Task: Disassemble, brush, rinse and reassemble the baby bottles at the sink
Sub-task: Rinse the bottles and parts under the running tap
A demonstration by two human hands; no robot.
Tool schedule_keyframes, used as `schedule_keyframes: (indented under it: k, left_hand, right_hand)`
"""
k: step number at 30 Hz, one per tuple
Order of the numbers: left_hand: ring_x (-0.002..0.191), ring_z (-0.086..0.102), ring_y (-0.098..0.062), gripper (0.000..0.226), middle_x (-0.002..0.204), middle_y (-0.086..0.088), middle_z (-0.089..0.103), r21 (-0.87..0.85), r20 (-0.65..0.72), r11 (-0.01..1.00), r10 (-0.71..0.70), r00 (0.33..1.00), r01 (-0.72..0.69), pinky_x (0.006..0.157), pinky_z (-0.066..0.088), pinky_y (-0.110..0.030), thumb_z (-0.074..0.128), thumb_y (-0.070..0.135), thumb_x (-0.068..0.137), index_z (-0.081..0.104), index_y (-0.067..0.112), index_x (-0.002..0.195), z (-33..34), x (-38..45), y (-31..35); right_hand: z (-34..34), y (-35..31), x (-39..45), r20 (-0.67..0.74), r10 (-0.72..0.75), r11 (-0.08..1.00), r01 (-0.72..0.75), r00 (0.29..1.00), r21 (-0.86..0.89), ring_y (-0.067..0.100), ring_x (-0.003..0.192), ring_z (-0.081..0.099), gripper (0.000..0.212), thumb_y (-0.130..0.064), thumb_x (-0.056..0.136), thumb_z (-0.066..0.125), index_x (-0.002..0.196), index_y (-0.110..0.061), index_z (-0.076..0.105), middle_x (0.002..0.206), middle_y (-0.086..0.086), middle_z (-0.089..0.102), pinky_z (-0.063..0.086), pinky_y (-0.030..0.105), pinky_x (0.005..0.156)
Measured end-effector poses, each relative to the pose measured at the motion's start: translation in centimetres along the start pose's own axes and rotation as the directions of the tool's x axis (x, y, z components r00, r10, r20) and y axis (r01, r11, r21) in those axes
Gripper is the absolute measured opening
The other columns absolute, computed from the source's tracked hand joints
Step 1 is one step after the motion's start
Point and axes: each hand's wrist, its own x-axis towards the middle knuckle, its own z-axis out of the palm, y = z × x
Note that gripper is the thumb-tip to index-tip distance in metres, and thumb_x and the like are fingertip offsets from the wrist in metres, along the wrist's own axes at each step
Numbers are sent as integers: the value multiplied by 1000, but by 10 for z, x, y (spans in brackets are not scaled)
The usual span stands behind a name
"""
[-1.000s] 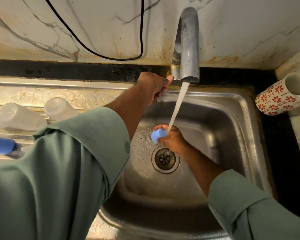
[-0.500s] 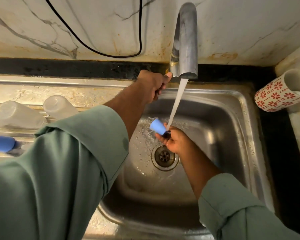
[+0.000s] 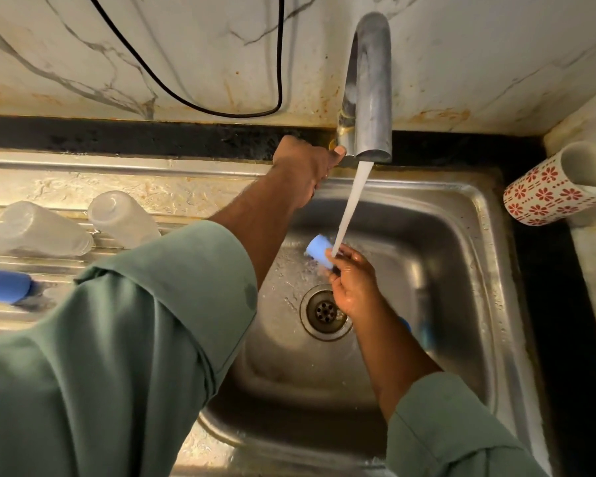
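Clear bottles [image 3: 42,228] x2 on drainboard; blue caps [image 3: 319,251] x2.

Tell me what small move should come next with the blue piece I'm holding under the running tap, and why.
Probably turn the blue cap so its opening faces the water stream. The right hand pinches it over the drain, and the stream lands at its edge by the fingers rather than inside. The left hand grips the tap base, ready to shut it afterwards.
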Motion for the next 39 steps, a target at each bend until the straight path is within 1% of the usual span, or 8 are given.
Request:
schedule_keyframes:
  k: [4,11,16,19,23,25,32,39]
  left_hand:
    - [83,53,-25,13,80,-6,52,91,-55,976,205,977,-200,79,51,-30,58,13,97,52,6,87,3,-12,6]
    - [121,56,-33,40,131,-17,58,465,65,789,422,904,-401,105,45,-44,60,17,99,49,3,135,8,-38,13]
    - [108,62,-33,25,118,-11,65,741,192,535,409,892,-405,87,49,-38,62,21,94,61,17,118,-14,-36,-28]
    - [106,63,-30,21,117,-8,66,843,266,376,331,905,-385,88,51,-39,59,19,95,64,19,115,-26,-44,-74]
    - [118,58,-28,27,125,-6,63,899,323,184,334,886,-397,98,47,-41,58,16,95,62,23,121,-49,-50,-126]
    - [122,54,-29,30,129,-7,60,891,356,160,332,873,-425,100,44,-41,57,16,95,60,21,125,-64,-63,-142]
    - [111,58,-35,27,119,-11,62,763,282,338,594,753,-552,94,44,-41,58,15,90,68,13,115,-156,-116,-163]
    - [84,68,-34,30,94,-9,71,737,-101,499,748,656,-455,70,55,-36,81,2,69,75,10,97,-334,-144,-256]
  right_hand:
    - [-5,-13,-9,251,-391,495,432,885,-754,14,95,59,38,3,77,74,112,-8,68,110,3,63,44,5,71]
    - [-10,-48,-38,608,-379,-26,649,698,-761,24,111,61,42,-3,74,77,115,-7,70,122,10,65,43,28,98]
    - [-11,-57,-71,617,-515,-93,677,595,-730,26,113,58,37,-3,83,66,120,-7,67,123,12,63,44,34,99]
    - [-23,-43,-83,505,-253,-224,458,825,-860,33,112,60,34,-5,82,63,115,-8,68,123,16,62,46,33,94]
    - [-20,-38,-88,520,-475,-164,509,710,-845,30,112,58,36,-5,84,67,120,-9,65,123,14,61,46,37,94]
    - [-15,-27,-102,467,-297,-273,395,833,-877,32,112,59,33,-8,83,66,117,-10,65,120,14,62,49,34,90]
    - [25,1,-121,432,-281,-273,360,857,-892,33,112,60,36,-11,77,74,112,-8,68,120,16,64,46,34,90]
    - [167,62,-224,819,-470,-192,868,329,-459,7,95,54,39,0,66,69,105,-3,72,104,17,65,32,-1,87]
